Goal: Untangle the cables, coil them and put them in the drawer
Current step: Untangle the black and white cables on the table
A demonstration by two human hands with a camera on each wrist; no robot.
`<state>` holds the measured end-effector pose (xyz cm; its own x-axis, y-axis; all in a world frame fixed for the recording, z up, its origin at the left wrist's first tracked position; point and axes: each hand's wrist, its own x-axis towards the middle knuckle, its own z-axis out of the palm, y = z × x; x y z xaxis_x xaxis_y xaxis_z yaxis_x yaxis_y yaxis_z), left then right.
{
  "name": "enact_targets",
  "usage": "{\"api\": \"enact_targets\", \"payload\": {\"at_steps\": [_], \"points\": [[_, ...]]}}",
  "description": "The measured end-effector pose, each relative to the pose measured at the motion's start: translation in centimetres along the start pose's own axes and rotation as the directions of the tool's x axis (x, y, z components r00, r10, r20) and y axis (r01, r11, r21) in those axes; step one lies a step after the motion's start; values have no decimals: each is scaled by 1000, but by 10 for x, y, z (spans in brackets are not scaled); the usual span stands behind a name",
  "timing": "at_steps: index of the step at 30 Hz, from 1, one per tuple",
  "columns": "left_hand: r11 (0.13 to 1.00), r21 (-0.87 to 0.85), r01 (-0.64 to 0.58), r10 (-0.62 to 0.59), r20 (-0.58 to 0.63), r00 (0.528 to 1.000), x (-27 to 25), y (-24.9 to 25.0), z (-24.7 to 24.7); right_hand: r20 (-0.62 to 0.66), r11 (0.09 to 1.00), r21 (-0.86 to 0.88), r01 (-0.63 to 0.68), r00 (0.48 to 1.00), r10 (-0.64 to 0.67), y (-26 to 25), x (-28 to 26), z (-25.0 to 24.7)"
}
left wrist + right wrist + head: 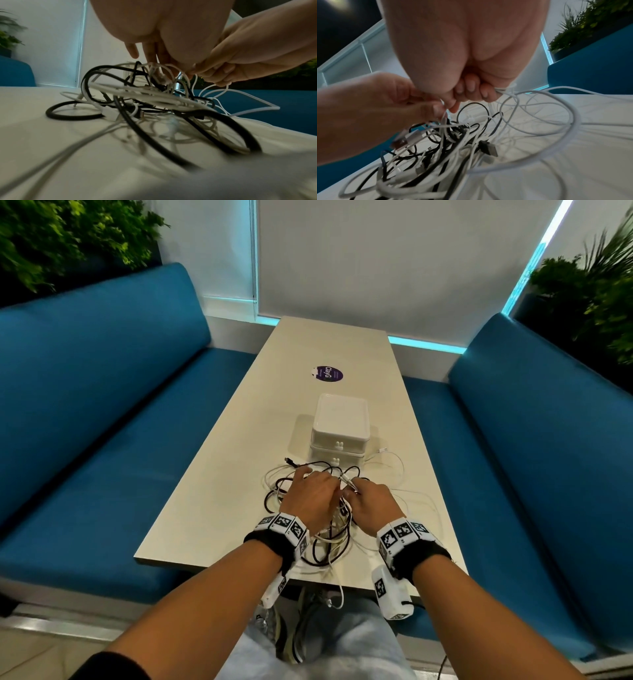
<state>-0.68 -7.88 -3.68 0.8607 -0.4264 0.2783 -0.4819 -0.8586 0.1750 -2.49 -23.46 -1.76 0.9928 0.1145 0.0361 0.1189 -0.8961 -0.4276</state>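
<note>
Both forearms bare. Each wrist: black wristband [270, 546] with a ring of white blocks carrying black-and-white fiducial tags [284, 525]. White camera housing [390, 594] under the right wrist, tagged too; slimmer white unit [275, 590] under the left. Light blue jeans [356, 645], grey sneakers [308, 625].

From head height we look forward and down the table [239, 474]. Our wrist views sit low and close; all three share the cable tangle [329, 539].

Two stacked white drawer units [340, 429] stand behind one tangle of black and white cables [318, 508]; strands uncountable.
</note>
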Motion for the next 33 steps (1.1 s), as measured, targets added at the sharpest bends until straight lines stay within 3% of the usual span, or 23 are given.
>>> {"api": "enact_targets", "payload": {"at_steps": [8, 13, 21, 28, 33], "points": [[983, 185, -13, -12, 130, 991, -10, -17, 3, 8, 992, 14, -128, 992, 128, 14, -1, -20], [987, 155, -42, 17, 158, 987, -10, -17, 3, 32, 967, 1, -253, 967, 253, 32, -6, -41], [993, 106, -57, 48, 78, 996, -13, 2, 7, 17, 985, -45, -164, 986, 165, 27, -11, -17], [955, 275, -108, 74, 129, 989, -10, 8, 15, 0, 967, -117, -226, 974, 228, 31, -10, -10], [956, 249, -154, 127, 119, 985, -5, 9, 13, 38, 981, -187, -47, 998, 55, 16, -10, -3]]}}
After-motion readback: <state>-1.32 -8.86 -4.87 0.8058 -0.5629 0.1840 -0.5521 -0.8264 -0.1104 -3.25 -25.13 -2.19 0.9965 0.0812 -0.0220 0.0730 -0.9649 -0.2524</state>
